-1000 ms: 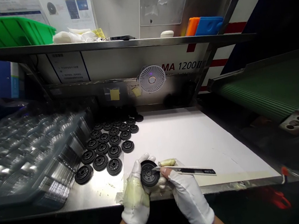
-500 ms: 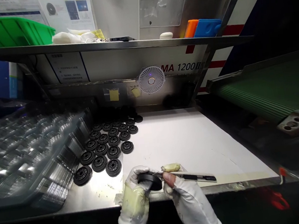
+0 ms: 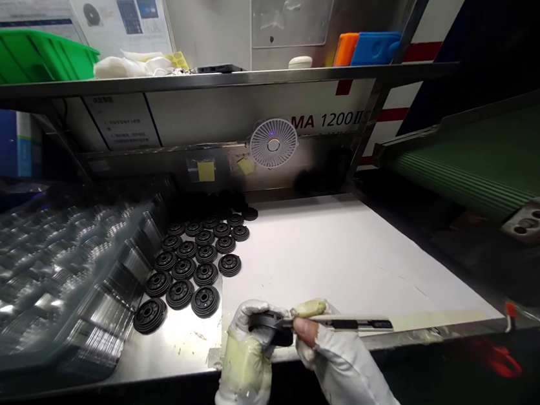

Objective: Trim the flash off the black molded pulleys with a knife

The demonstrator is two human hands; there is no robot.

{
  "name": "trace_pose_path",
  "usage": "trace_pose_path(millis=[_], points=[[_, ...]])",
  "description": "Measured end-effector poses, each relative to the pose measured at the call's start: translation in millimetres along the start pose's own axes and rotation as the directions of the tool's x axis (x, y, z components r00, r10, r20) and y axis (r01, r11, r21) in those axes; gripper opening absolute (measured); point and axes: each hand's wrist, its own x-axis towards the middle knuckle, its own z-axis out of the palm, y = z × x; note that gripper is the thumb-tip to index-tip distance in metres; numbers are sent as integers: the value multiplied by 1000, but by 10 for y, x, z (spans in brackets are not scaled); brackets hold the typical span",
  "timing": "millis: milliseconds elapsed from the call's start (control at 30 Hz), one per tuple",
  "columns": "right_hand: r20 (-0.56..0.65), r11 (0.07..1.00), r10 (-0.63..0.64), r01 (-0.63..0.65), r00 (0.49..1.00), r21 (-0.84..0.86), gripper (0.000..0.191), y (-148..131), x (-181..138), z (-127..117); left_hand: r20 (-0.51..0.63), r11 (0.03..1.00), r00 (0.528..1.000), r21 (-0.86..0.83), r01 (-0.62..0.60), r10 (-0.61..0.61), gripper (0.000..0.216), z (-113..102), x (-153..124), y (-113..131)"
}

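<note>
From here I have a green plastic crate (image 3: pixel 14 56) at the upper left of the frame, on a long steel shelf (image 3: pixel 188 82), with a blue plastic box (image 3: pixel 374 47) toward the shelf's right end. Below the shelf, at centre, a round white fan (image 3: pixel 274 143) sits against the back panel. On the steel bench (image 3: pixel 179 349), clear plastic blister trays (image 3: pixel 50 286) lie at left, rows of round black rubber discs (image 3: pixel 205 301) lie just right of them, and a white sheet (image 3: pixel 335 260) lies right of those. A green ribbed conveyor belt (image 3: pixel 480 165) runs along the far right.
</note>
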Motion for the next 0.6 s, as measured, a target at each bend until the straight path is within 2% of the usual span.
trace_pose_path(millis=[167, 300, 467, 600], points=[[19, 999, -29, 30, 999, -30, 18, -13, 2, -21, 12, 1000, 1000, -14, 5, -5, 26, -7, -9, -18], [82, 999, -4, 8, 997, -43, 14, -48, 0, -41, 84, 1000, 996, -8, 0, 1, 24, 0, -38, -10], [50, 999, 43, -43, 998, 1, 15, -69, -4, -54, 154, 999, 988, 40, 2, -8, 20, 20, -72, 21], [140, 992, 80, -64, 987, -113, 22, -115, -26, -76, 152, 996, 988, 83, -19, 6, 17, 9, -84, 26]])
